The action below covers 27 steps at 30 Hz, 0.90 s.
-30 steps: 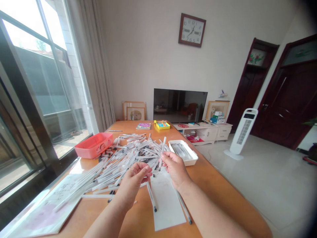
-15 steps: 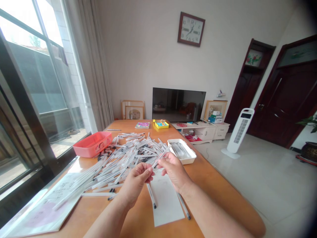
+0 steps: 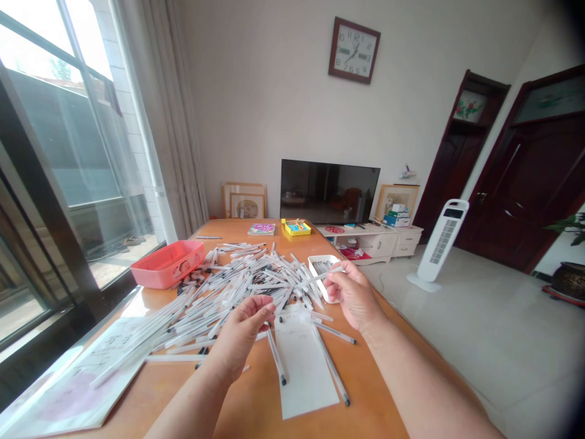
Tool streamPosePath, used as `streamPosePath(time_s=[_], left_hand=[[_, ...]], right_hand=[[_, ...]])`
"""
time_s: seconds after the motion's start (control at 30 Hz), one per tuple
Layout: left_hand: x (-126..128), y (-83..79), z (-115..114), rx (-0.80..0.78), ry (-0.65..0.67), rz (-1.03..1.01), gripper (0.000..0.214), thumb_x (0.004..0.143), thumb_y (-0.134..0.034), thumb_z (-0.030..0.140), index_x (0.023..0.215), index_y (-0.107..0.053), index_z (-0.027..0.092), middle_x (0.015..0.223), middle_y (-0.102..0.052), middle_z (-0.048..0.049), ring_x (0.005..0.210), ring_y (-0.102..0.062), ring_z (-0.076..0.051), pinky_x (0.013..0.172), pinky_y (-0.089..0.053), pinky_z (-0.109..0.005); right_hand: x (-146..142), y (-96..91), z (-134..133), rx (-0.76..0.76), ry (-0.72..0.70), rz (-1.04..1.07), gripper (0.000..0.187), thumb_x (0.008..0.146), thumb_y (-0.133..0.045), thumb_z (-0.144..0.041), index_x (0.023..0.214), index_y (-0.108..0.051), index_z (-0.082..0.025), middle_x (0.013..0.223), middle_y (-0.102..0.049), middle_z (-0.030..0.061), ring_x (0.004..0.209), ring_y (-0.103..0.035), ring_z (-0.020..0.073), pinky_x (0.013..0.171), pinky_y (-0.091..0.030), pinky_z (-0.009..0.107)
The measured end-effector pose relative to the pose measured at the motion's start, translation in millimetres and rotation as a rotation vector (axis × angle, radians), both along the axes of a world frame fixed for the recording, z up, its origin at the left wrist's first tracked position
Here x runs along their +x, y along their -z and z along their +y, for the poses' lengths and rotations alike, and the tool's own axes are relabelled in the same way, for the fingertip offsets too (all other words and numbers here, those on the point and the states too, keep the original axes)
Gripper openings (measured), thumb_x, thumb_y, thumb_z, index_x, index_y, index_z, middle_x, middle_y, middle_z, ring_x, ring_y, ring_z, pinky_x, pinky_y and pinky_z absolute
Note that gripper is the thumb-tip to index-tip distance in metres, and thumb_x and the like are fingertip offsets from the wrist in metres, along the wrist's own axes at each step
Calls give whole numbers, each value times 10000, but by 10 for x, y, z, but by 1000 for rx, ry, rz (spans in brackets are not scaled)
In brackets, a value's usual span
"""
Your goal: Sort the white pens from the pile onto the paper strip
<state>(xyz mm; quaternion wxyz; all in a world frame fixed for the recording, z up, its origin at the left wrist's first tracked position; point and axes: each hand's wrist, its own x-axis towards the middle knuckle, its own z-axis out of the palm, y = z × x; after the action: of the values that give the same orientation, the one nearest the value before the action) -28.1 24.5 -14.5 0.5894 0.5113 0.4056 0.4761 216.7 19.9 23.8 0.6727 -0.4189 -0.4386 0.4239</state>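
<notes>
My right hand (image 3: 354,296) is closed on a slim translucent pen (image 3: 315,279), which points left over the pile. It hovers in front of the white tray (image 3: 315,266), hiding much of it; pens lie inside that tray. Lower and to the left, my left hand (image 3: 247,326) has thumb and fingers pinched together; I cannot make out anything between them. A large heap of clear and white pens (image 3: 247,280) with dark tips spreads beyond both hands. Between my forearms lies a white paper sheet (image 3: 304,372), with a black-ended pen (image 3: 277,360) on its left edge and another pen (image 3: 333,372) across its right edge.
A pink-red basket (image 3: 167,268) stands left of the heap. At front left is a printed white sheet (image 3: 86,390) with long pens on it. A booklet (image 3: 261,230) and a yellow box (image 3: 296,228) sit at the table's far end. The table's (image 3: 402,366) right edge borders the floor.
My hands have moved apart. The right hand has gone right and up to the white tray with a pen; the left has shifted slightly left. A pen right of the paper is now uncovered.
</notes>
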Motion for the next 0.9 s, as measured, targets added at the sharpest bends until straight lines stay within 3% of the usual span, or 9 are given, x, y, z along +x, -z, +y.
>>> streamPosePath(time_s=[0.13,0.23,0.3,0.6,0.9], left_hand=[[-90,-2,75,-19,-143,2,374,753,-762,508,938,-672,196,917,-690,-39,820,-634,-167,728,-460,-268],[-156,5,127,-24,-203,-32,387,729,-778,520,897,-664,191,903,-700,-36,785,-630,-152,718,-456,-261],[-192,15,157,-22,-233,-46,398,719,-784,527,889,-661,189,898,-704,-37,776,-629,-150,707,-454,-257],[-320,28,254,-17,-350,-117,366,731,-785,503,880,-654,196,878,-705,-35,750,-623,-136,654,-445,-230],[-348,-31,247,-33,-432,-150,433,654,-833,494,885,-651,176,885,-719,-39,748,-631,-132,670,-436,-239]], right_hand=[[371,6,324,-2,354,-183,218,711,-641,-320,873,-528,-229,675,-654,-11,544,-573,153,514,-453,264],[608,36,551,-134,584,-707,187,798,-503,-327,948,-531,-220,753,-677,23,633,-626,188,568,-460,282],[699,62,663,-188,640,-902,184,797,-521,-318,948,-554,-219,788,-679,44,714,-630,215,616,-441,296],[731,285,927,-400,575,-1337,207,801,-583,-219,1003,-623,-235,907,-703,83,850,-646,266,690,-378,325],[730,379,998,-547,457,-1508,214,826,-573,-256,980,-721,-242,1014,-728,113,998,-651,281,751,-428,341]])
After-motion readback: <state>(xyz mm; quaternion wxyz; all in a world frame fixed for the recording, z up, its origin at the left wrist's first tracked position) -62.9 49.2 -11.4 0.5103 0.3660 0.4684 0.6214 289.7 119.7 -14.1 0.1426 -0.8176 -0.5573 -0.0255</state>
